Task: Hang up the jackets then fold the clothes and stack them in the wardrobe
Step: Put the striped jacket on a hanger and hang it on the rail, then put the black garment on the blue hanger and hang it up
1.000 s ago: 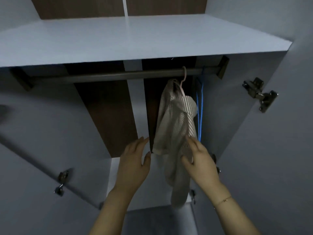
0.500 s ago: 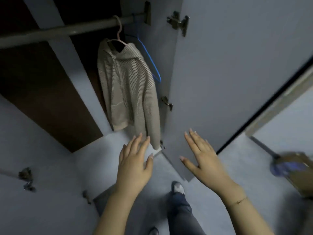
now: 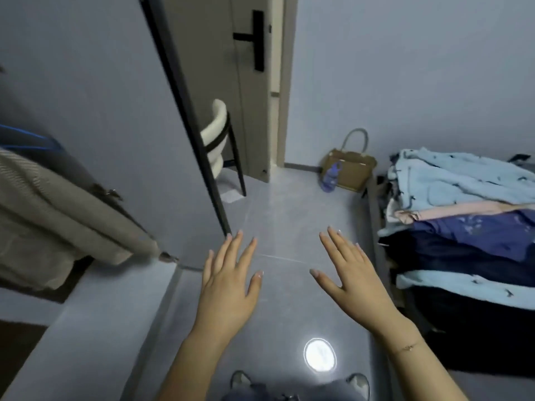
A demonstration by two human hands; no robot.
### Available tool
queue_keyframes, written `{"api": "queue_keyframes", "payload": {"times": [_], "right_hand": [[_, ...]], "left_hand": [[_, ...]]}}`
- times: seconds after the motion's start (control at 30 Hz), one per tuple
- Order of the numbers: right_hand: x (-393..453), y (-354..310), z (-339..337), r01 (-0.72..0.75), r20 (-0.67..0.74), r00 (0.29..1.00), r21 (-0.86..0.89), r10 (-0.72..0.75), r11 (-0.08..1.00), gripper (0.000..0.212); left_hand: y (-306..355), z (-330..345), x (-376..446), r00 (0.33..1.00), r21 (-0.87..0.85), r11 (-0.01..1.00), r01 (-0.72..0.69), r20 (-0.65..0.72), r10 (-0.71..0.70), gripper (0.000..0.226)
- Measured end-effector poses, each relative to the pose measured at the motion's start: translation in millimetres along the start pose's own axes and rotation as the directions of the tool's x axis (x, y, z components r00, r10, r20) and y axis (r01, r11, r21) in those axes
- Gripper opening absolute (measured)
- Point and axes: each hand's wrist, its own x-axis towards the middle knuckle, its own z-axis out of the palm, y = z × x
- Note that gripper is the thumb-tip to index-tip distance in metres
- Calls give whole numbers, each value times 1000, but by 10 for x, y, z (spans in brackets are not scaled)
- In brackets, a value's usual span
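1. Hanging at the far left inside the wardrobe [image 3: 95,285], the beige striped jacket [image 3: 58,224] sits just beside a blue hanger [image 3: 29,137], next to the open wardrobe door [image 3: 101,111].
2. Beyond the door's edge stand a white-cushioned chair [image 3: 215,134] and a room door with a black handle [image 3: 256,39].
3. Over the grey floor [image 3: 283,221], the left hand [image 3: 228,287] is spread flat, fingers straight, holding nothing.
4. Near it, the right hand [image 3: 351,273] is likewise splayed and empty, a thin bracelet [image 3: 408,347] on its wrist.
5. A brown bag [image 3: 348,169] with a blue bottle [image 3: 330,176] against it stands by the far wall.
6. At the right lies the pile of clothes [image 3: 463,215], light blue, pink and navy layers, well apart from both hands.
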Motion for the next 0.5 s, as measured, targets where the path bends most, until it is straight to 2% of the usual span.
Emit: {"api": "queue_keyframes", "payload": {"times": [0.2,0.33,0.5], "right_hand": [[-847,1328,-503,-246,-102,963,37,248,969,71],[-1607,2332,-810,-446,-157,877,80,453,891,69],[-2320,3108,-974,-595,-167,775,132,609,793,68]], "left_hand": [[1385,781,419,965,-45,976,-214,144,218,58],[2589,1457,607,880,-94,924,-371,283,382,56],[3635,1995,738,786,-182,863,-472,357,505,54]]}}
